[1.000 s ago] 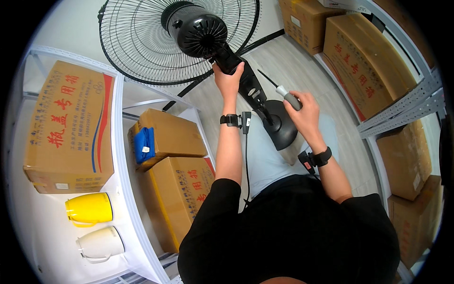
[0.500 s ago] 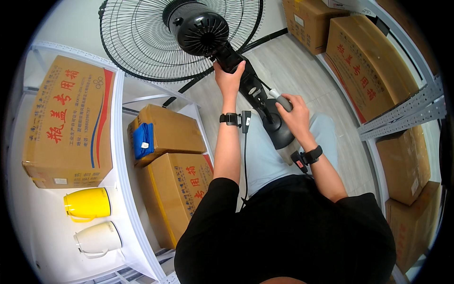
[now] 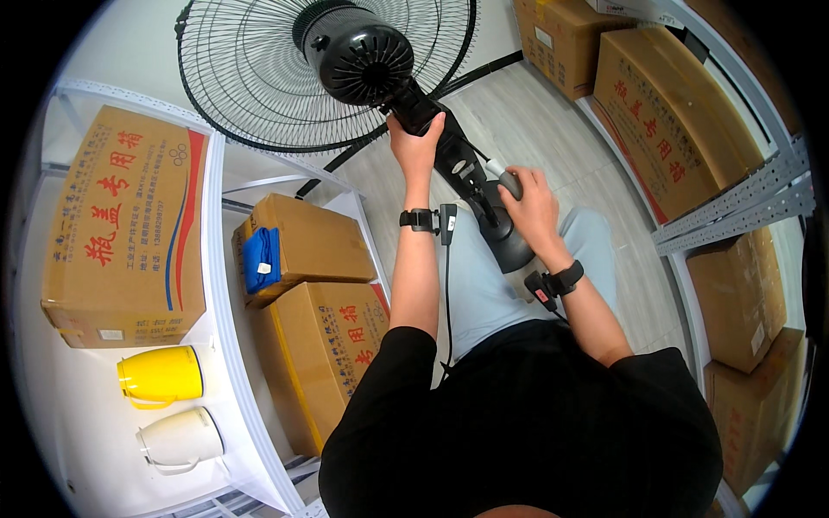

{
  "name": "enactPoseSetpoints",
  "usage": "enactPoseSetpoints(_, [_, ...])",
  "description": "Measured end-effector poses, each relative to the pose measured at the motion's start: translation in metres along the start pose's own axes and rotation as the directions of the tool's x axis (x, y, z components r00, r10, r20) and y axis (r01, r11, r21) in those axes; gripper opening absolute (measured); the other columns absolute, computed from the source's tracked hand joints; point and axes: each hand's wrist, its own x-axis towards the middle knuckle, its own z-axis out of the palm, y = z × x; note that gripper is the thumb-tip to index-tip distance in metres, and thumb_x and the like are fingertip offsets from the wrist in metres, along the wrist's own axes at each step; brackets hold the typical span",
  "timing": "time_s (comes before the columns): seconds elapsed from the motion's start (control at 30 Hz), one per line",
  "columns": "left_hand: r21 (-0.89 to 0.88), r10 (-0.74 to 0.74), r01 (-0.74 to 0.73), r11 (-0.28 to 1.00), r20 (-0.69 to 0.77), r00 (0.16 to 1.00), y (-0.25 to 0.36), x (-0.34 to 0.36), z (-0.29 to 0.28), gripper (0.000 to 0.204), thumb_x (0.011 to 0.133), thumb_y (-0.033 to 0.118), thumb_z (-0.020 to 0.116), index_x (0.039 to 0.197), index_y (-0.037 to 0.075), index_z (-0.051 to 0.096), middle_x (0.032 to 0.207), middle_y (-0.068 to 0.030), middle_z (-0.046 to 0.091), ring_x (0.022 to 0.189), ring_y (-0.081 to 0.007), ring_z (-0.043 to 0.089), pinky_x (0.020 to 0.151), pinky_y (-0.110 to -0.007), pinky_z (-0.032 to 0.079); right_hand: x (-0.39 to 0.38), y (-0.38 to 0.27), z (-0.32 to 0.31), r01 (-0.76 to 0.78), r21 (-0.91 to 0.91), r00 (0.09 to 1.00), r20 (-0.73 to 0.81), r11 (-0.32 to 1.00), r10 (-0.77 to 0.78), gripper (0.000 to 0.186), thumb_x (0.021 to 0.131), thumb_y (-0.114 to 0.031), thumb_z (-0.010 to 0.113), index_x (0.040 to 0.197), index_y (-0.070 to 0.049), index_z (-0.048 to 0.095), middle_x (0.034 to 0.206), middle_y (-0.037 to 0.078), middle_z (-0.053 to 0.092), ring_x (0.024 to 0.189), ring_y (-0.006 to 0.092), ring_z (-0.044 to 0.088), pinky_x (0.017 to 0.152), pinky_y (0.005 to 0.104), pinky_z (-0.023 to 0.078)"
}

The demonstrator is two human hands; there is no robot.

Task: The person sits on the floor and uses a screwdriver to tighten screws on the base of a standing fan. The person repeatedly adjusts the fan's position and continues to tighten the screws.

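A large black pedestal fan (image 3: 361, 60) leans in front of me, its wire cage at the top of the view and its round base (image 3: 505, 249) by my legs. My left hand (image 3: 416, 145) is closed round the fan's neck, just below the motor housing. In my right hand (image 3: 535, 207) is a screwdriver (image 3: 503, 177) with a grey and white handle. Its thin dark shaft slants up toward the neck, beside the left hand. The exact spot where the tip meets the fan cannot be made out.
White shelving on the left carries a large carton (image 3: 129, 224), a yellow jug (image 3: 161, 375) and a white jug (image 3: 180, 438). Lower down are more cartons (image 3: 324, 237) and a folded blue cloth (image 3: 262, 259). Racks with cartons (image 3: 673, 121) line the right side.
My right hand and the screwdriver have shifted slightly to the left, with the fingers turned a little on the handle. The left hand keeps its hold on the fan's neck.
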Motion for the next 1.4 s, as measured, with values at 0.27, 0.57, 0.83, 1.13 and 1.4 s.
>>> enactPoseSetpoints(0.27, [-0.009, 0.024, -0.025, 1.0, -0.027, 0.999, -0.005, 0.002, 0.0, 0.058, 0.066, 0.03, 0.082, 0.105, 0.0, 0.05, 0.096, -0.0125, 0.064, 0.088, -0.0229, 0.062, 0.081, -0.033, 0.047, 0.006, 0.0, -0.004, 0.184, -0.157, 0.982, -0.024, 0.97, -0.19, 0.027, 0.074, -0.011, 0.069, 0.1, -0.012, 0.06, 0.098, 0.007, 0.056, 0.081, 0.0299, 0.061, 0.067, 0.0404, 0.049])
enactPoseSetpoints(0.57, [0.001, 0.039, -0.039, 0.999, -0.029, 0.999, -0.004, 0.0, 0.001, 0.057, 0.067, 0.032, 0.081, 0.103, 0.001, 0.05, 0.095, -0.0126, 0.064, 0.088, -0.0224, 0.062, 0.081, -0.034, 0.047, 0.006, -0.004, -0.002, -0.048, 0.021, 0.998, 0.033, 0.999, 0.048, 0.029, 0.077, -0.02, 0.069, 0.102, -0.011, 0.061, 0.098, 0.011, 0.057, 0.082, 0.0333, 0.061, 0.07, 0.0417, 0.049])
enactPoseSetpoints(0.83, [-0.002, -0.002, 0.002, 1.0, -0.018, 1.0, -0.006, 0.0, 0.001, 0.057, 0.067, 0.031, 0.081, 0.104, 0.0, 0.05, 0.095, -0.0116, 0.064, 0.087, -0.0219, 0.062, 0.082, -0.033, 0.047, 0.022, 0.01, -0.007, -0.228, 0.173, 0.962, 0.19, 0.958, 0.195, 0.031, 0.074, -0.024, 0.071, 0.098, -0.006, 0.064, 0.091, 0.017, 0.062, 0.083, 0.0323, 0.061, 0.075, 0.0403, 0.048])
enactPoseSetpoints(1.13, [-0.009, -0.001, 0.001, 1.0, -0.012, 1.0, -0.002, -0.001, 0.0, 0.059, 0.067, 0.031, 0.081, 0.106, 0.0, 0.05, 0.097, -0.0116, 0.063, 0.089, -0.0219, 0.061, 0.083, -0.033, 0.046, 0.017, 0.009, -0.001, -0.112, 0.064, 0.985, 0.136, 0.992, 0.102, 0.033, 0.081, -0.027, 0.067, 0.105, -0.005, 0.064, 0.09, 0.016, 0.065, 0.075, 0.0264, 0.064, 0.069, 0.0359, 0.052])
enactPoseSetpoints(1.4, [0.017, -0.015, 0.015, 1.0, 0.01, 1.0, -0.003, -0.001, -0.001, 0.062, 0.067, 0.033, 0.081, 0.108, 0.0, 0.049, 0.098, -0.0128, 0.063, 0.09, -0.0233, 0.061, 0.083, -0.034, 0.046, 0.024, 0.01, -0.004, -0.594, 0.441, 0.791, 0.471, 0.672, 0.39, 0.039, 0.081, -0.029, 0.068, 0.105, 0.002, 0.062, 0.089, 0.011, 0.065, 0.059, 0.0121, 0.063, 0.057, 0.0244, 0.051])
